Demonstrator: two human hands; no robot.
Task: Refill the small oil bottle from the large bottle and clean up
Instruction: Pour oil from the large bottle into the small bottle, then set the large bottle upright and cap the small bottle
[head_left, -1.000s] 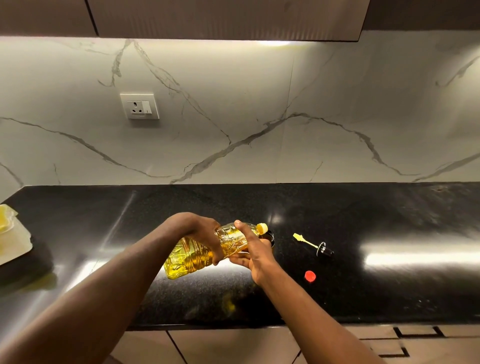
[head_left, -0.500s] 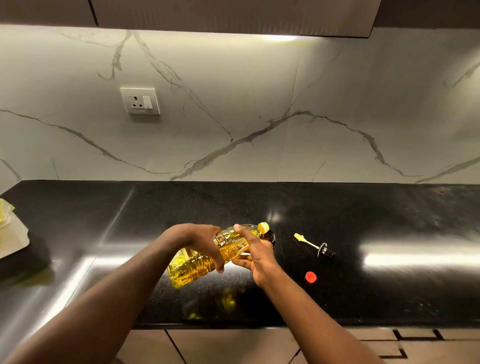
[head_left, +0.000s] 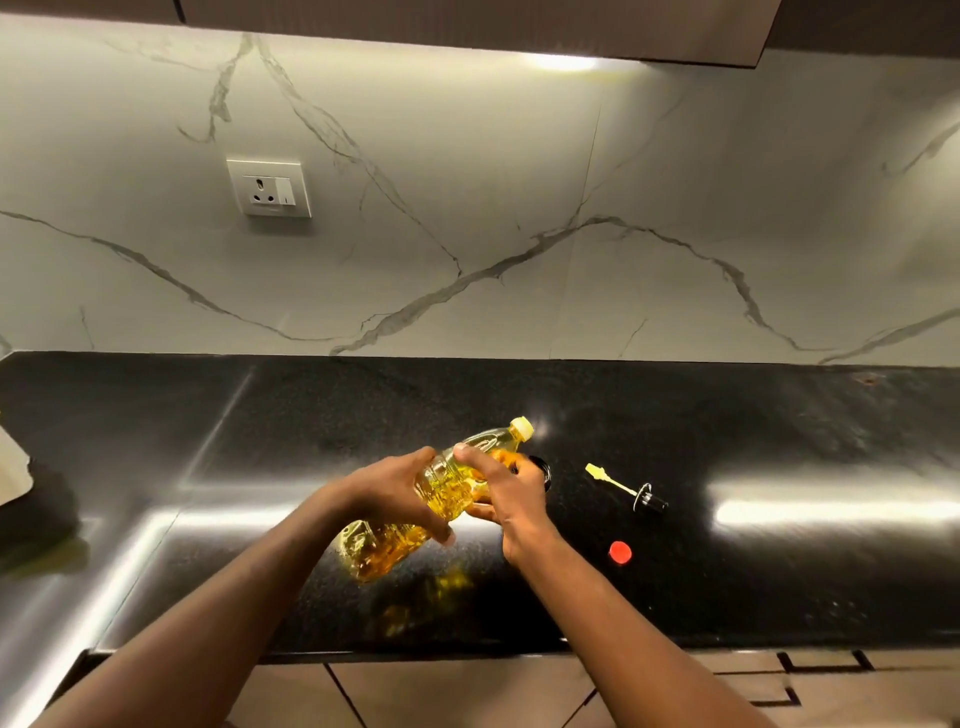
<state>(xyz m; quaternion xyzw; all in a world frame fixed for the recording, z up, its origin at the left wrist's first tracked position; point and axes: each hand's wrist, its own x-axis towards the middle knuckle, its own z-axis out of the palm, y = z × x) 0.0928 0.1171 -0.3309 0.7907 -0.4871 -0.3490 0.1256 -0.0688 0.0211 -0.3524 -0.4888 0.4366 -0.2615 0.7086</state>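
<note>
since the earlier frames the large oil bottle (head_left: 379, 551) has pivoted: its yellow neck (head_left: 522, 428) now points to 1 o'clock, raised above the small dark bottle (head_left: 540, 467). the left hand (head_left: 395, 488) grips the large bottle's waist. the right hand (head_left: 511, 496) curls round the small bottle, thumb on the large one's shoulder; the small bottle's mouth is mostly hidden. to pour well, lower the neck slowly over that mouth and keep the small bottle upright. from the right hand, the red cap (head_left: 620, 552) lies at 4 o'clock and the brush stopper (head_left: 626, 488) at 3 o'clock, both apart on the black countertop (head_left: 779, 597). neither appears to obstruct the pour.
</note>
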